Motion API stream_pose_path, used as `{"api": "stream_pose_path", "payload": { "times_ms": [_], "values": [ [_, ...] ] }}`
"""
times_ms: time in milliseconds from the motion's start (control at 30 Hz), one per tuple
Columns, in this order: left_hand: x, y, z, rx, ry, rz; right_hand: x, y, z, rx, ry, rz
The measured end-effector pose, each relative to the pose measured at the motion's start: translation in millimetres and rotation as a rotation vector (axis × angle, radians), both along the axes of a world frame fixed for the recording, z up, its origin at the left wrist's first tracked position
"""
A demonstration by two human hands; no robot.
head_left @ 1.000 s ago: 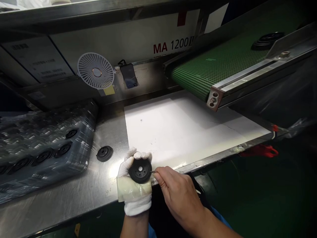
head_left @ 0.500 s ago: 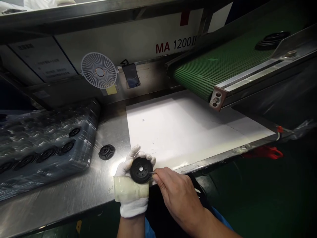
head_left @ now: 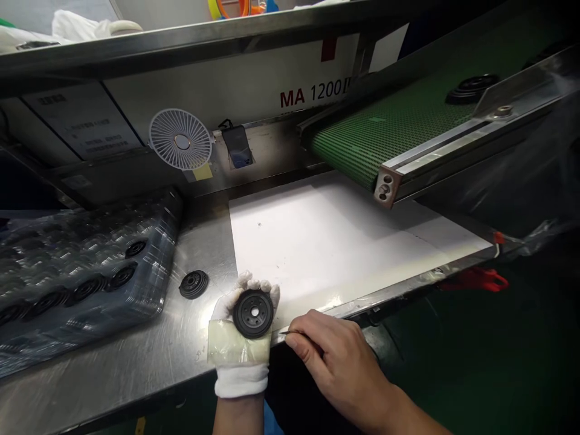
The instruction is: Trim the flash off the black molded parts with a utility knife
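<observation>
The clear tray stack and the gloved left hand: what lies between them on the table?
One black ribbed disc lies on the table between the tray stack and left hand, in the head view.

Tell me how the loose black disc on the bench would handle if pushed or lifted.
The loose disc would probably slide rather than tip, lying low on the shiny metal bench. It is likely stiff: the similar disc in the left hand shows no sag. Being round, it might roll on edge.

Single head-worn view, looking forward and down, from above the metal bench (head_left: 131, 356), hands (head_left: 339, 356) close below.
</observation>
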State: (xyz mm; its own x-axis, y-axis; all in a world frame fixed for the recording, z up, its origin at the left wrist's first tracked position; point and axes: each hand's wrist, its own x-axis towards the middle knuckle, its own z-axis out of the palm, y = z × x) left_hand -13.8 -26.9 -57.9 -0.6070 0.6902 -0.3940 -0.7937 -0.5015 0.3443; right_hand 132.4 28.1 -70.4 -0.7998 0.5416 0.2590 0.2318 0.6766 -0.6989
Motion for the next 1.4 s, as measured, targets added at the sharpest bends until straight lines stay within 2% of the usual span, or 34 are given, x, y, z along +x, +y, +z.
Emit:
{"api": "stream_pose_path", "payload": {
  "times_ms": [133, 233, 400, 533, 633, 767, 867, 967, 1033, 1133, 1233, 1333, 1400],
  "values": [
    [-3, 0, 1.5, -0.026, -0.026, 0.0, 7, 12, -4.8, 0.086, -0.077, -0.076],
    [-5, 1, 0.5, -0.014, -0.032, -0.023, 9, 15, -4.4, 0.07, -0.057, -0.102],
    [-5, 4, -1.5, -0.009, -0.056, -0.052, 9, 16, 2.9, -0.061, -0.008, -0.139],
    [-2, 4, -0.8, -0.01, -0.069, -0.061, 11, 19, 4.6, -0.221, -0.011, -0.092],
    [2, 5, 4.1, -0.024, -0.103, -0.067, 14, 25, 1.0, -0.201, -0.059, -0.128],
    [11, 9, 18.4, -0.091, -0.12, -0.073, 17, 36, -5.7, -0.109, -0.06, -0.194],
    [19, 12, 27.4, -0.174, -0.082, -0.136, 19, 42, -6.1, -0.151, -0.004, -0.218],
    [24, 10, 27.7, -0.211, -0.062, -0.214, 22, 47, -2.6, -0.197, -0.013, -0.296],
    [26, 7, 24.2, -0.174, -0.036, -0.22, 25, 51, -0.5, -0.186, -0.018, -0.331],
    [28, 3, 18.3, -0.05, -0.022, -0.212, 28, 58, -0.1, -0.162, 0.02, -0.263],
    [26, 1, 13.1, -0.014, -0.018, -0.214, 29, 63, -1.8, -0.322, 0.102, -0.21],
    [23, 4, 7.7, -0.128, 0.019, -0.181, 30, 62, -1.4, -0.591, 0.211, -0.211],
    [23, 6, 6.3, -0.231, 0.058, -0.148, 32, 59, 1.8, -0.659, 0.251, -0.193]
  ]
}}
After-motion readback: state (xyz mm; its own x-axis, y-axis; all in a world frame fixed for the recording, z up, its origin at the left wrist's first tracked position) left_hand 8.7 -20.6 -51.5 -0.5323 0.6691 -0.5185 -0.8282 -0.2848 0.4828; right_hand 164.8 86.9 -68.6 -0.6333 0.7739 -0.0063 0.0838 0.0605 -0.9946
